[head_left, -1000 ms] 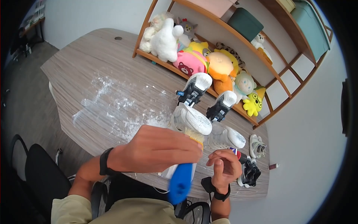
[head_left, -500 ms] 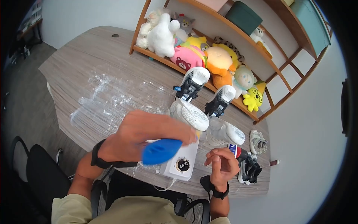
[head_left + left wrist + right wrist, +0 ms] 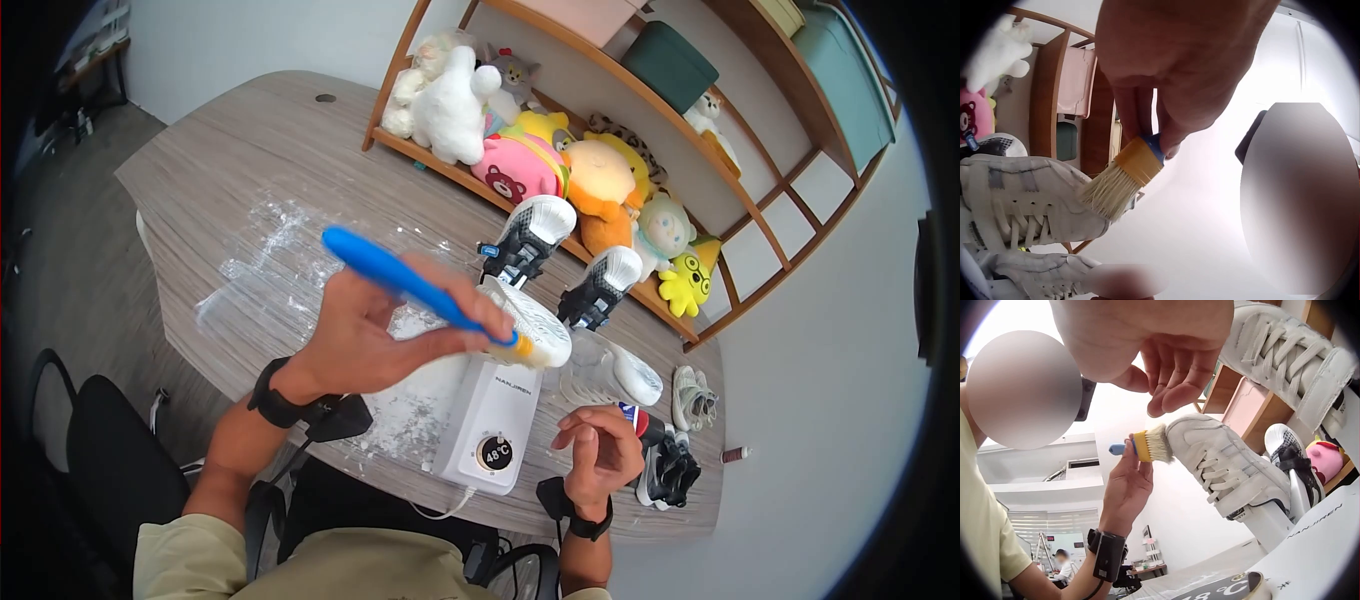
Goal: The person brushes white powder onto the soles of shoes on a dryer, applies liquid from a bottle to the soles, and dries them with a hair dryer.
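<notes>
My left hand pinches a brush with a blue handle, yellow collar and pale bristles. Its handle points up and to the left. The bristles are right at the toe of a white sneaker, which is propped on a white shoe dryer reading 48°C. Beside it stands a second white sneaker, also raised. Near the dryer's right side, my right hand hangs with loosely curled fingers and holds nothing.
White powder is scattered over the wooden table. Behind the white sneakers two black-and-white shoes stand propped. Grey sneakers, black shoes and a dark red bottle are at right. Plush toys fill a shelf.
My left hand has turned over, swinging the brush handle from pointing down, through left, to up-left. The dryer, earlier mostly covered, now shows. My right hand stays nearly still.
</notes>
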Tool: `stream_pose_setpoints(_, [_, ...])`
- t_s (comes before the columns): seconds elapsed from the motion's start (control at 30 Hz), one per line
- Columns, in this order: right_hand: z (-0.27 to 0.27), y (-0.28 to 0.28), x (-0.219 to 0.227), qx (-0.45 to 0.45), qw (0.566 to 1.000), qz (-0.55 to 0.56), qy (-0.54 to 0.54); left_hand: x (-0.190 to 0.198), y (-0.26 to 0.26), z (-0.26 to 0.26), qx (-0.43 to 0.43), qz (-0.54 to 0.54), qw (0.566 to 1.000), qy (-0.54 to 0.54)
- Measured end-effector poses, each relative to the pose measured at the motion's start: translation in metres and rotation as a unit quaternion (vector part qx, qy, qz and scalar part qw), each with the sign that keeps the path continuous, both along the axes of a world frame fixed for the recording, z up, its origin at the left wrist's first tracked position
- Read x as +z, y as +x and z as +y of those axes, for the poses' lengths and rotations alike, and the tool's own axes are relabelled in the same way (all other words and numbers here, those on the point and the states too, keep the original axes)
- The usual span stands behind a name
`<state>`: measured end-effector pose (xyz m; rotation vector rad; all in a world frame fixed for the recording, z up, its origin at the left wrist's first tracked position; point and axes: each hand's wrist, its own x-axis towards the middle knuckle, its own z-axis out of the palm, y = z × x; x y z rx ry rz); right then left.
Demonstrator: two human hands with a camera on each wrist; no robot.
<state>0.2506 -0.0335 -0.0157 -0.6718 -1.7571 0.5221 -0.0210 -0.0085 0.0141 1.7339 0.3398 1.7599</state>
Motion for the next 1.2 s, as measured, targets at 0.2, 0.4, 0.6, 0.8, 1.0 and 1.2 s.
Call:
stream_pose_setpoints(0.2, [0.005, -0.01, 0.004, -0.039, 0.996, 0.007, 0.084, -0.023, -0.01, 0.024, 0.131, -0.143, 0.979, -0.062])
stream_pose_setpoints(0.4, [0.022, -0.03, 0.021, -0.067, 0.981, -0.077, 0.164, -0.033, -0.02, 0.019, -0.05, -0.183, 0.975, -0.114])
stream_pose_setpoints(0.6, [0.027, -0.042, 0.022, -0.042, 0.993, -0.077, 0.085, -0.035, -0.012, 0.031, -0.077, -0.131, 0.979, -0.138])
stream_pose_setpoints(0.8, [0.024, -0.043, 0.021, -0.069, 0.991, -0.078, 0.081, -0.045, -0.026, 0.037, 0.074, -0.127, 0.983, -0.114])
stream_pose_setpoints(1.0, [0.026, -0.051, 0.019, -0.091, 0.986, -0.05, 0.128, -0.039, -0.012, 0.015, -0.086, -0.142, 0.982, -0.094])
stream_pose_setpoints(1.2, [0.027, -0.053, 0.022, -0.099, 0.984, -0.09, 0.122, -0.044, -0.006, 0.025, -0.022, -0.077, 0.988, -0.128])
